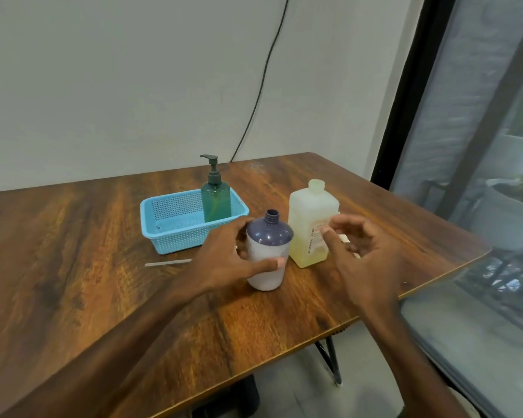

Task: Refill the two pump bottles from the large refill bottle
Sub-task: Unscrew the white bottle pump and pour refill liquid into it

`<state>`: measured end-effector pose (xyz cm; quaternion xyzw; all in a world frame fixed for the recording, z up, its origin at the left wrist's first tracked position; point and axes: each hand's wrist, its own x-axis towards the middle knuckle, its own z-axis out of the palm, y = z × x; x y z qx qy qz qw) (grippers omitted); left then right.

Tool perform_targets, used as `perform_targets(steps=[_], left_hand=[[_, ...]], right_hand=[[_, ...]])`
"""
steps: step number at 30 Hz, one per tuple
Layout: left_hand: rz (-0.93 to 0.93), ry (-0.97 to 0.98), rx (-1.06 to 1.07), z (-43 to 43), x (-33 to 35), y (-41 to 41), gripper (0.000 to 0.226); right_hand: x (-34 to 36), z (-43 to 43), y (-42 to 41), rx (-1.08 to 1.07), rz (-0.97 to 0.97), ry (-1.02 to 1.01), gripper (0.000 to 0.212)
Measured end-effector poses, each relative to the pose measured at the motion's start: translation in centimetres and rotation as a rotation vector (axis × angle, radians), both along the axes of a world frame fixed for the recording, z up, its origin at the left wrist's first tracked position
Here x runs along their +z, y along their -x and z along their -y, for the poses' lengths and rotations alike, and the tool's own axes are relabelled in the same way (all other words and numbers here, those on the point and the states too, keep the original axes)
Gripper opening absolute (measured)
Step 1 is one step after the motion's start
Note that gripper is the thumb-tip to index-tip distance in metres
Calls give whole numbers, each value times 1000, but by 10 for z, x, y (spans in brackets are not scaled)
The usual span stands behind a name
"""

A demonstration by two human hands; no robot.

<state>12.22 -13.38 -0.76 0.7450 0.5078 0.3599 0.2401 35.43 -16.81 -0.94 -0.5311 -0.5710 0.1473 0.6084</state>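
A purple-topped bottle with a pale lower body stands upright on the table, its neck open and no pump on it. My left hand wraps around its left side, thumb across the front. Just to its right stands the large translucent refill bottle with yellowish liquid, its neck uncapped. My right hand hovers in front of the refill bottle, fingers spread and curled, holding nothing. A green pump bottle with its pump on stands in the blue basket behind.
A thin pale tube lies on the wooden table in front of the basket. The table's right edge runs close to a glass door at the right. A black cable hangs down the wall behind.
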Motion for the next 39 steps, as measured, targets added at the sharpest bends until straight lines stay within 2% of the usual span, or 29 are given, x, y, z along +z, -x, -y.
perform_targets(steps=[2, 4, 7, 10, 13, 16, 19, 30, 39], left_hand=[[22, -13, 2, -5, -3, -3, 79], [35, -4, -9, -9, -5, -5, 93], [39, 8, -24, -14, -7, -6, 97], [62, -7, -37, -17, -8, -5, 90], [101, -14, -41, -17, -13, -4, 94], [140, -54, -36, -10, -14, -2, 73], [131, -104, -24, -4, -10, 0, 66], [255, -108, 3, 8, -16, 8, 63], [227, -160, 7, 19, -12, 1, 54]], right_hand=[[-5, -12, -6, -70, 18, 69, 55], [-10, -25, -6, -51, 103, 201, 79], [-15, -41, 4, 34, 150, 318, 90], [-17, -51, 9, 31, 147, 247, 85], [-18, -54, 8, 35, 172, 198, 74], [-13, -44, 4, 10, 208, 195, 72], [-4, -31, -4, 23, 246, 209, 58], [13, -9, -17, -26, 443, 195, 62], [14, -1, -14, -44, 503, 217, 69]])
